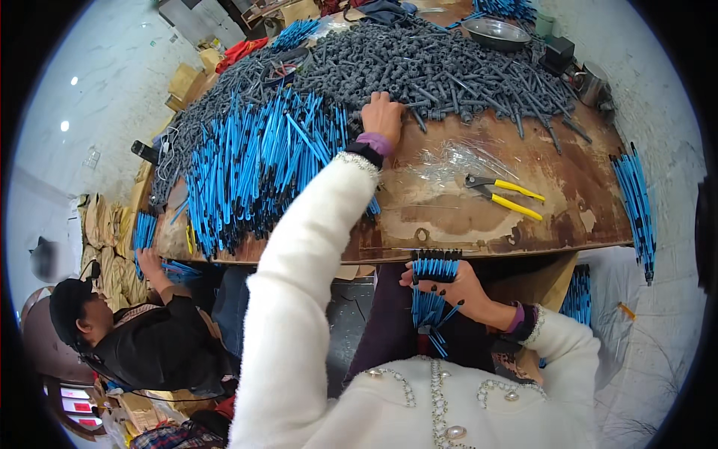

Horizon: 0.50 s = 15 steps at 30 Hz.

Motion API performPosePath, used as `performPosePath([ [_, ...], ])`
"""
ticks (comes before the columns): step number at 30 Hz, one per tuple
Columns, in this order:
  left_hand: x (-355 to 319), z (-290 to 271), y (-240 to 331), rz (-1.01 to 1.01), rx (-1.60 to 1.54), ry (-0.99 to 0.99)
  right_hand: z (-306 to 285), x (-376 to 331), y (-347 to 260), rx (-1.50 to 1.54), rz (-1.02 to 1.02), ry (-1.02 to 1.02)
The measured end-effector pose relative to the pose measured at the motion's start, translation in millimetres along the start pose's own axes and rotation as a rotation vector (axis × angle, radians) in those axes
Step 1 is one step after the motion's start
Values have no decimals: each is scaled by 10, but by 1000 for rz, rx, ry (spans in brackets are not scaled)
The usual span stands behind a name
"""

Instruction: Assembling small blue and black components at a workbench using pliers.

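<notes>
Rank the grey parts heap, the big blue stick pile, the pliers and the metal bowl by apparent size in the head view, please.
1. Grey parts heap
2. Big blue stick pile
Pliers and metal bowl: too alike to rank

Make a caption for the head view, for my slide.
Left hand at a pile of grey parts, right hand holding a bundle of blue sticks.

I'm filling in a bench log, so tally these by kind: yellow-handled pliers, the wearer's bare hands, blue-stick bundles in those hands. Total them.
Yellow-handled pliers: 1
Bare hands (left hand at the grey heap, right hand gripping): 2
Blue-stick bundle, in the right hand: 1
Total: 4
</notes>
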State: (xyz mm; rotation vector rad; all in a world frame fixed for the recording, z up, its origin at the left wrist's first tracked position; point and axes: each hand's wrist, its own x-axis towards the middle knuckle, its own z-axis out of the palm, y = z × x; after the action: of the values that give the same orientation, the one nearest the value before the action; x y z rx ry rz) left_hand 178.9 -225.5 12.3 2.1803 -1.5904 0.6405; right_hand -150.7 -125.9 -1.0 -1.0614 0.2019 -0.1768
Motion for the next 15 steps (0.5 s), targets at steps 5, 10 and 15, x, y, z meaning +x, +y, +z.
performPosePath([
  [5, 29, -120, 13, 22, -108, 46, -64, -6, 15, -57, -2, -8],
  [10, -453, -1459, 543, -301, -1270, -232, -193, -96, 113, 151, 54, -21],
  [15, -1790, -1782, 787, -585, -1269, -220, -119, 52, 112, 101, -135, -120],
])
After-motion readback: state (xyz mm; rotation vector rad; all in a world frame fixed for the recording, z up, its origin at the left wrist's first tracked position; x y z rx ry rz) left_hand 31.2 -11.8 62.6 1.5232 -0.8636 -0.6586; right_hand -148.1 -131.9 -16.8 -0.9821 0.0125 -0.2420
